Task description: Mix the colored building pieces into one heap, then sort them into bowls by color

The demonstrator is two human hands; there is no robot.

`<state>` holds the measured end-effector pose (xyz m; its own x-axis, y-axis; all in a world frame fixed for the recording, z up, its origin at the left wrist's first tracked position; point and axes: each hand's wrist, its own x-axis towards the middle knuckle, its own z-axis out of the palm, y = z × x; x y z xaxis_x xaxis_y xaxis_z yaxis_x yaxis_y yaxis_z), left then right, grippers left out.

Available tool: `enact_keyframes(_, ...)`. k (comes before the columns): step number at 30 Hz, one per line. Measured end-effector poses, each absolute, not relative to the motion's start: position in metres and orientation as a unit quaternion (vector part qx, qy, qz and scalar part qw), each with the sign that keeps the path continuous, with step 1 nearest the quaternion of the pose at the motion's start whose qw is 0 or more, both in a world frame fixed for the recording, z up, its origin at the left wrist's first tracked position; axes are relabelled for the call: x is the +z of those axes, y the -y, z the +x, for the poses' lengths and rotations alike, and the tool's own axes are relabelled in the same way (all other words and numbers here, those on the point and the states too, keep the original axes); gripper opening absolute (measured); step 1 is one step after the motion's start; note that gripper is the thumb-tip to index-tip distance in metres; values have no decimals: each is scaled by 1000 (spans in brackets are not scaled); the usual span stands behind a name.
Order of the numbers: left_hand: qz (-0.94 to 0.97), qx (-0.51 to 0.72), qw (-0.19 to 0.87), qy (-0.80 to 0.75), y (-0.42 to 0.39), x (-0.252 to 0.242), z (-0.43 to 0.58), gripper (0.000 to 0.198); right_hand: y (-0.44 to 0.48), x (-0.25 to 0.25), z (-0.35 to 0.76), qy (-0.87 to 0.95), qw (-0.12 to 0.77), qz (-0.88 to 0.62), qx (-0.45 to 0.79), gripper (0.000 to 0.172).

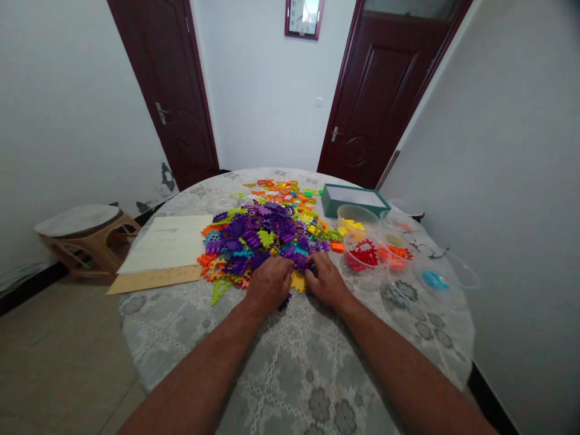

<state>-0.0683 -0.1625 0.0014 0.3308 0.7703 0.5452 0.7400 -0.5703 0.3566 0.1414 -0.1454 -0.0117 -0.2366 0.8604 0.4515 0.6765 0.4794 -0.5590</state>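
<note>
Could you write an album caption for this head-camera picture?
Left-hand grip and right-hand grip at the near edge of a many-colored heap of notched pieces, clear tubs to the right.

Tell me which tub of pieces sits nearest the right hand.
The clear tub holding red pieces, just right of the right hand. Tubs with yellow pieces, orange pieces, blue pieces or grey pieces stand farther off.

A room in a home is suggested by the furnishings. Pale walls [258,90] are broken by two dark red panelled doors [385,90], and a clock [304,17] is hung between them. The round tabletop [290,350] is covered with a flowered cloth [167,338]; a stool [86,232] is set on the tiled floor [58,350].
</note>
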Motion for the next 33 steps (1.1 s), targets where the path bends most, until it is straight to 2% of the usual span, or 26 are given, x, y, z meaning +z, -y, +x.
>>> enact_keyframes(3,807,371,28,-458,163,2,-67,26,146,-4,143,718,442,-513,161,15)
enact_keyframes(5,800,388,35,-456,164,3,-67,36,147,0,143,674,478,-527,199,17)
enact_keyframes(8,799,401,52,-445,165,4,-66,50,151,3,141,652,486,-506,287,21)
enact_keyframes(11,805,397,80,-432,165,3,-64,37,155,4,137,668,459,-470,349,22)
enact_keyframes(14,784,410,92,-457,165,6,-64,22,156,4,138,722,422,-463,294,25)
enact_keyframes(19,692,442,117,-558,163,18,-68,24,156,-2,143,816,302,-474,133,43)
enact_keyframes(23,682,432,136,-574,164,21,-67,20,155,-7,143,821,255,-496,118,32)
enact_keyframes(27,686,407,170,-579,168,22,-64,17,149,-7,148,820,292,-471,145,19)
enact_keyframes(33,690,396,192,-575,170,25,-62,24,140,-5,159,794,338,-452,226,16)
